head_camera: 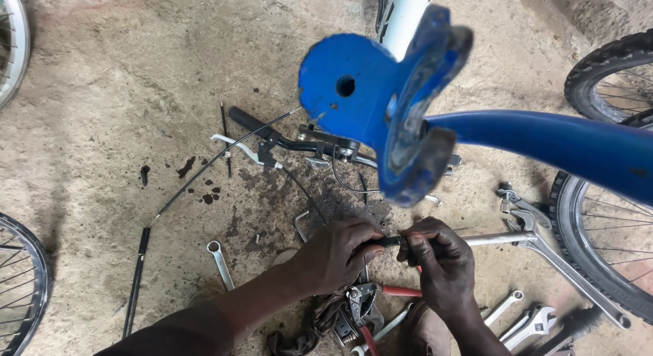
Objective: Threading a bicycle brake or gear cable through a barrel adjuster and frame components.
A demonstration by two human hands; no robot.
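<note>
My left hand (337, 256) and my right hand (439, 264) meet low in the middle of the head view, over an oil-stained concrete floor. Both pinch a small dark cable end or fitting (391, 241) between their fingertips. Directly above them hangs a blue bicycle frame (381, 97), turned upside down, with its tube running to the right. A handlebar with a black grip and silver brake lever (262, 142) lies on the floor beyond my hands. A black brake cable (183, 189) trails from it toward the lower left.
Red-handled pliers (374, 308) and a rag lie under my wrists. A large pipe wrench (544, 244), an adjustable spanner (534, 325) and open-end spanners (219, 261) are scattered about. Bicycle wheels stand at the right (605, 240) and left (20, 288) edges.
</note>
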